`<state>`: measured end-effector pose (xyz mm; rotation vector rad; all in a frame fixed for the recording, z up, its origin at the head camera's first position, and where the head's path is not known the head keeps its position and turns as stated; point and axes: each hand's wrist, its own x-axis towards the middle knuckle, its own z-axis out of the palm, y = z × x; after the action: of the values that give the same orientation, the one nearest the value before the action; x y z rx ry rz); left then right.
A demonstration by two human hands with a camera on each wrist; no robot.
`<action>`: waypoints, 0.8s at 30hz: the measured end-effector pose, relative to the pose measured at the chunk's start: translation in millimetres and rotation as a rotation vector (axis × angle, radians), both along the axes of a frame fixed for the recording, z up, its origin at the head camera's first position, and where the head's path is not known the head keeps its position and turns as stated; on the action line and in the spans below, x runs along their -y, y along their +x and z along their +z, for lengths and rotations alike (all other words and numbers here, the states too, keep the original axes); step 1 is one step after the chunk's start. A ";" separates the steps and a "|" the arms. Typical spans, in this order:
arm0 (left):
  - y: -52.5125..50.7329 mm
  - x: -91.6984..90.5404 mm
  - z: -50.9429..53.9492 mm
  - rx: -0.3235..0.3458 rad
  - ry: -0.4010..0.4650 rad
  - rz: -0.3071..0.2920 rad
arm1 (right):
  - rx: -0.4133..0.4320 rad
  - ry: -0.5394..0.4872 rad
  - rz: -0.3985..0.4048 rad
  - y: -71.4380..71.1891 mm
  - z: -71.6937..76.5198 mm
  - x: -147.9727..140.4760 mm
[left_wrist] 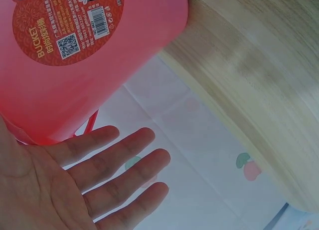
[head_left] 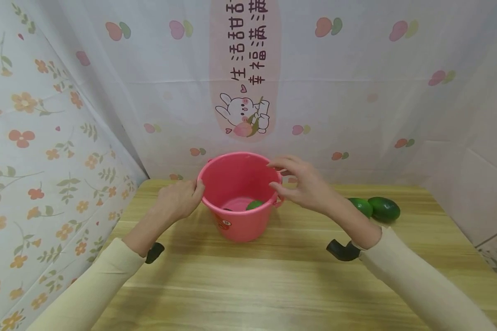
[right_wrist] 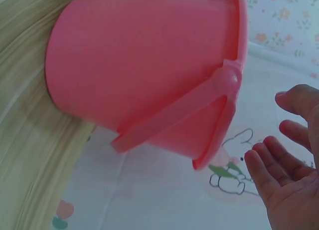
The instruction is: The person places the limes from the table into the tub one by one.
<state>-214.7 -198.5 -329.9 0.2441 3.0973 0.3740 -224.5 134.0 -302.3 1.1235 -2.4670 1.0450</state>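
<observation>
Bucket rim touches L thumb, nr R fingers.

Wood-grain tbl w/ pink bucket, 2 green fruits at R, 2 blk objs.

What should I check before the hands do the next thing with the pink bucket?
1. Pink bucket upright on the table: ok.
2. Left hand holding the rim: ok, its thumb is over the edge.
3. Right hand on the bucket: not ok, the right wrist view shows a gap.
4. Handle out of the opening: ok, it hangs down outside.
5. Table clear on the right: not ok, two green fruits lie there and might get bumped.
6. Everything inside counted: cannot tell, one bright green fruit and a dark bit show, but the front wall hides the rest.
</observation>
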 end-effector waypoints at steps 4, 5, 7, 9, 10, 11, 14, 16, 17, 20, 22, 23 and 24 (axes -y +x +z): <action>0.2 -0.2 0.6 0.005 0.003 0.003 | -0.057 -0.004 0.013 0.2 -3.0 -12.1; 0.3 -0.3 0.8 0.007 0.003 0.004 | -0.068 -0.004 0.015 0.3 -4.1 -15.6; 0.4 -0.4 1.1 0.006 0.003 0.005 | -0.086 0.001 0.011 1.1 -7.4 -23.5; 0.3 -0.7 1.4 0.006 0.004 0.005 | -0.096 0.010 0.000 1.4 -11.7 -32.4; 0.3 -0.7 1.4 0.005 0.004 0.005 | -0.097 0.014 -0.003 1.4 -13.8 -36.9; 0.1 -0.7 1.4 0.005 0.004 0.004 | -0.100 0.021 -0.008 1.2 -16.1 -41.6; -0.2 -0.9 1.3 0.005 0.006 0.002 | -0.105 0.042 -0.027 0.1 -23.4 -55.8; -0.2 -1.0 1.3 0.006 0.008 0.002 | -0.116 0.048 -0.032 -0.2 -27.3 -64.3; -0.2 -1.0 1.2 0.007 0.007 0.002 | -0.120 0.049 -0.035 -0.2 -29.0 -68.4; -0.3 -0.7 1.2 0.010 0.004 0.001 | -0.126 0.052 -0.044 1.0 -33.6 -80.0; -0.5 -0.5 1.2 0.012 0.002 0.001 | -0.129 0.061 -0.054 1.7 -36.6 -87.6; -0.6 -0.5 1.2 0.013 0.000 0.000 | -0.129 0.068 -0.059 2.3 -37.8 -91.2; -0.8 -0.5 1.2 0.014 0.000 0.001 | -0.131 0.077 -0.067 3.0 -39.1 -94.8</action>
<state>-215.5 -198.0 -328.7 0.2387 3.0839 0.3743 -221.5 228.8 -341.4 1.0871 -2.4413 0.8370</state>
